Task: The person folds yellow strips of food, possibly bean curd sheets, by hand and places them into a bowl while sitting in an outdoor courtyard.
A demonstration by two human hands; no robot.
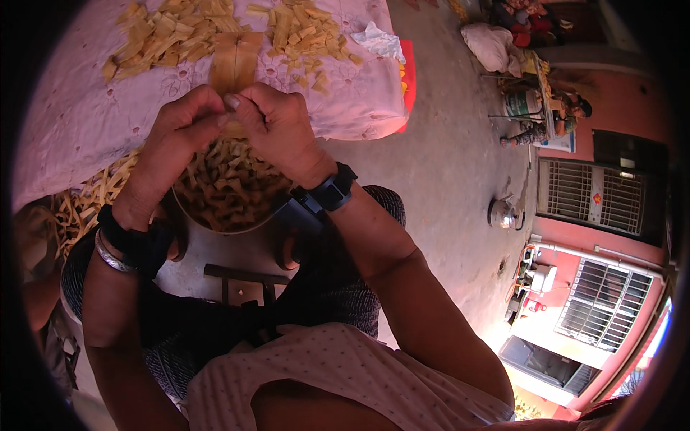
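Observation:
My left hand (186, 121) and my right hand (275, 126) meet fingertip to fingertip at the near edge of a cloth-covered table. Whatever is between the fingertips is too small and covered to make out. Just beyond them a flat tan block or folded strip (235, 58) lies on the pink embroidered tablecloth (183, 81). Piles of flat yellowish strip pieces, left (172, 35) and right (307, 32), flank it. Below my hands, between my knees, stands a round container (240, 231) filled with small folded or knotted tan pieces (229, 183).
Long tan strips (97, 188) hang or lie in a heap at the left, near another person's arm (40, 296). A crumpled white wrapper (379, 40) lies at the table's right corner. Farther right are a metal kettle (504, 214) on the floor and a person at another table.

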